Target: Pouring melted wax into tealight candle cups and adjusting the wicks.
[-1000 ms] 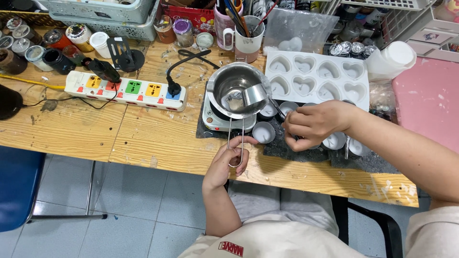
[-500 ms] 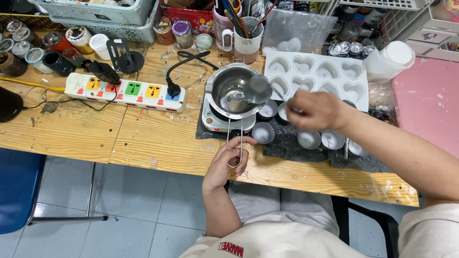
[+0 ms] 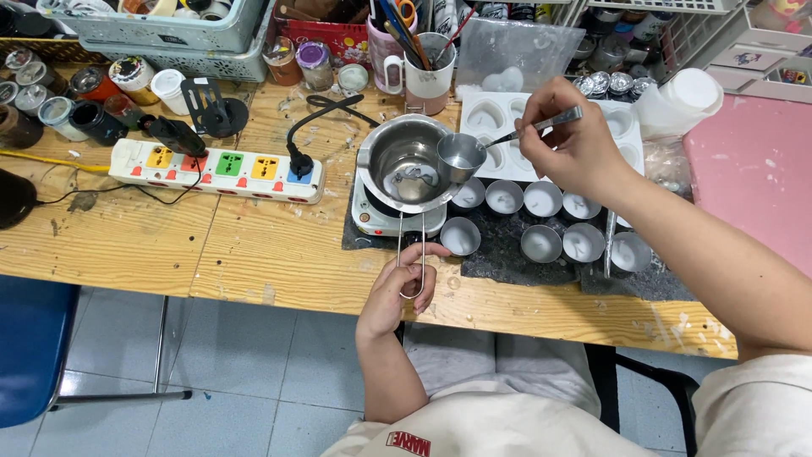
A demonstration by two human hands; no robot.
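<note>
A steel melting pot (image 3: pixel 404 166) sits on a small white hot plate (image 3: pixel 382 222); its long wire handle (image 3: pixel 411 254) reaches toward me. My left hand (image 3: pixel 399 289) grips the end of that handle at the table's front edge. My right hand (image 3: pixel 573 145) holds a small steel ladle (image 3: pixel 462 156) by its handle, the cup hanging over the pot's right rim. Several small round metal cups (image 3: pixel 541 244) with white wax stand on a dark mat (image 3: pixel 501 254) below my right hand.
A white heart-shaped mould tray (image 3: pixel 506 112) lies behind the cups. A power strip (image 3: pixel 218 169) with a black plug lies at left, jars (image 3: pixel 95 93) and grey baskets behind it. A mug of brushes (image 3: pixel 426 69) stands at the back; a pink board (image 3: pixel 753 173) lies right.
My right hand rose from the metal cups and moved back and left, bringing the ladle over the pot's rim. My left hand stayed on the wire handle.
</note>
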